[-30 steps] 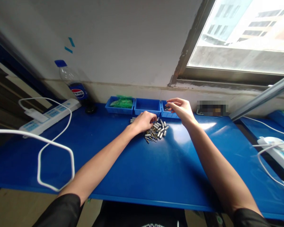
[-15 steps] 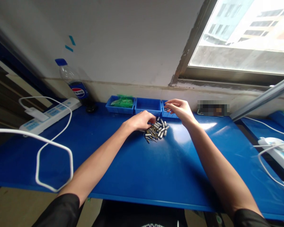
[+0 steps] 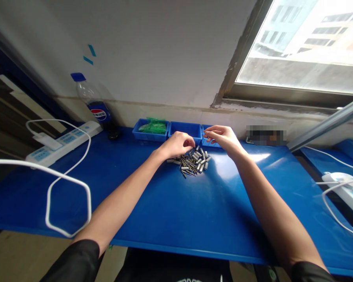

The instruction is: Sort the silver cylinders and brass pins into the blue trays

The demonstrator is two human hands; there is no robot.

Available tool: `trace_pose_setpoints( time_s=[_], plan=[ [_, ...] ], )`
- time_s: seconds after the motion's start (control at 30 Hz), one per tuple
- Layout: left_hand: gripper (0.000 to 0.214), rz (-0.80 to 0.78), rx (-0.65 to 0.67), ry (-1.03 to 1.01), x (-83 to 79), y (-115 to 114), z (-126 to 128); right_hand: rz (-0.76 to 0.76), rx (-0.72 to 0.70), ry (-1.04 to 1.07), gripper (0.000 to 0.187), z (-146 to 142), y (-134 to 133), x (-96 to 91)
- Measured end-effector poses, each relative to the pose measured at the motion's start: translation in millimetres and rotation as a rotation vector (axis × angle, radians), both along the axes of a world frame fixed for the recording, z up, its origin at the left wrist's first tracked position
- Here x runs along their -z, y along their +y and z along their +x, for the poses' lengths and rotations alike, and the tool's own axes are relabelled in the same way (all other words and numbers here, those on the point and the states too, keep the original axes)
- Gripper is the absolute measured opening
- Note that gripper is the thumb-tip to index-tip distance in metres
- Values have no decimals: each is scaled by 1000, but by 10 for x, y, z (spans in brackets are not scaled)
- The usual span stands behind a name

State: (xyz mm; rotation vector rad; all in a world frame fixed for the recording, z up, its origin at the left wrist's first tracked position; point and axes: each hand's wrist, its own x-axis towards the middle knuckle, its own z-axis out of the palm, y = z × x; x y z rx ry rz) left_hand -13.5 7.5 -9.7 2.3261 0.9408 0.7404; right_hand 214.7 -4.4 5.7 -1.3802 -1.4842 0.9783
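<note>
A mixed pile of short grey metal cylinders [image 3: 200,167] and thin brass-coloured pins [image 3: 188,164] lies on the blue table. My left hand [image 3: 179,145] hovers over the pile's far left side, with curled fingers and thumb close together; anything between them is hidden. Over the front of the right-hand blue bin [image 3: 213,143] is my right hand [image 3: 222,139]. Its thumb and fingertips are pinched, and what they may hold is too small to make out. The middle blue bin [image 3: 184,128] stands between the hands, just behind the pile.
Green plastic packets [image 3: 156,126] fill the left blue bin [image 3: 150,137]. A cola bottle [image 3: 98,111] stands by the wall at left, beside a white power strip [image 3: 66,143] with a looping white cable [image 3: 90,196]. A second power strip [image 3: 345,188] lies at the far right.
My left hand has lifted a little off the pile, uncovering cylinders at its left edge. My right hand stays at the right bin, its fingertips shifted slightly left.
</note>
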Motion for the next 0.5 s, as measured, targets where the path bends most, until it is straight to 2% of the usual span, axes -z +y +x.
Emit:
trace_pose_setpoints(
  time_s=[0.17,0.27,0.5],
  plan=[
    [21,-154,-75,-282,-68,20,2,-63,-211,-113,23,3,-26,-8],
    [23,-220,-82,-399,-95,25,-2,-110,-317,-67,30,-18,-58,-18],
    [23,-265,-78,-447,-66,49,-32,-147,-241,166,34,-45,-74,-10]
  ],
)
